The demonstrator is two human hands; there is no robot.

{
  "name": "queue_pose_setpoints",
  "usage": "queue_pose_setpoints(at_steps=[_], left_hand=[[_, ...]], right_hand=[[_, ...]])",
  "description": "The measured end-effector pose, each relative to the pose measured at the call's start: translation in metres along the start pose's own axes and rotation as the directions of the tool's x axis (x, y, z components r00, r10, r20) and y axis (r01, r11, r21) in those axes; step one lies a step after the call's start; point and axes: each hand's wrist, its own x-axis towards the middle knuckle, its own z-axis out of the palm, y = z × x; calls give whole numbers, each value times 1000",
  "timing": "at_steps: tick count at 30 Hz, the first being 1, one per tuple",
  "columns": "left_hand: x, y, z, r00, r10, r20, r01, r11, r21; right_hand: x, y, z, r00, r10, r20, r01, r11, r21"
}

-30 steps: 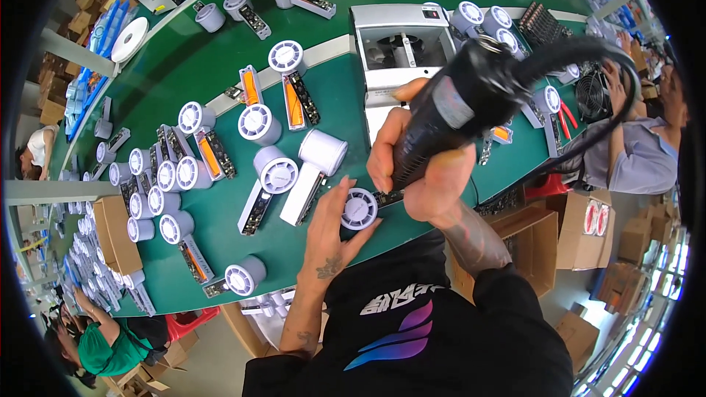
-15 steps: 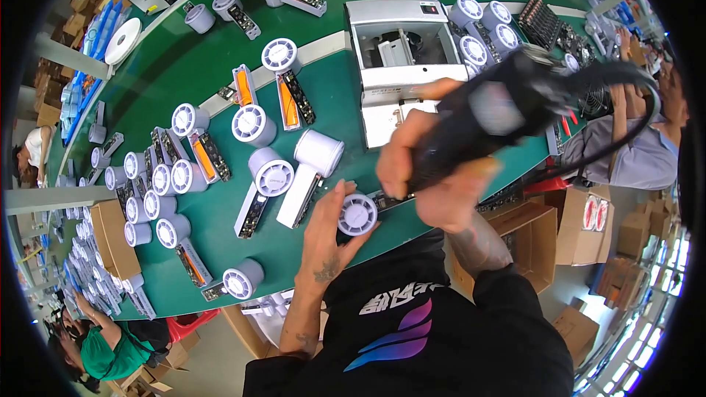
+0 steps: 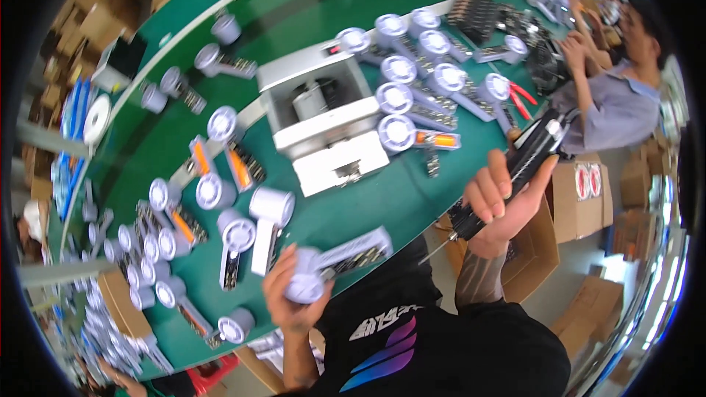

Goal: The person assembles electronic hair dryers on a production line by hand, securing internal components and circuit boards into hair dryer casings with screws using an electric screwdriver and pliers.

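From the head view, the person's left hand (image 3: 294,290) is curled around the round head of a white, handheld fan-like plastic unit (image 3: 334,265), fingers wrapped over its disc end. The unit's long handle, with a dark open slot, points up and to the right over the near edge of the green work table (image 3: 412,198). The right hand (image 3: 500,202) is clenched around a black electric screwdriver (image 3: 515,176). Its thin metal bit points down and to the left, just off the table's near edge, apart from the held unit. A dark cable runs from the tool's upper end.

On the table beyond the left hand stands a white boxy metal fixture (image 3: 323,121) with a grey motor inside. To the left of this fixture lie many more white round-headed units (image 3: 235,235), some with orange inserts, spread in loose rows toward the table's far left end. To the right of the fixture lies another cluster of the same white units (image 3: 419,81), close together. Red-handled pliers (image 3: 521,97) lie at the right of that cluster. Further right, a co-worker in a grey shirt (image 3: 610,106) sits at the table with hands raised. Brown cardboard boxes (image 3: 581,191) stand below the table's edge, right of the right hand.
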Motion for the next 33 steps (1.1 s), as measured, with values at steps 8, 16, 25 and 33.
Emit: queue_pose_setpoints(at_steps=[8, 16, 25, 33], left_hand=[[141, 87, 39, 947, 322, -9, -322, 946, 29], [329, 158, 52, 776, 610, -159, -574, 788, 221], [502, 233, -12, 673, 694, -257, -407, 637, 655], [621, 186, 82, 806, 590, 46, -293, 330, 897]], right_hand=[[-37, -76, -30, 965, -241, -107, 240, 971, -21], [-74, -90, -53, 916, -187, -355, 189, 982, -31], [-75, -98, -38, 908, 42, -417, -65, 997, -42], [-88, -87, 2, 848, -61, -527, 18, 996, -87]])
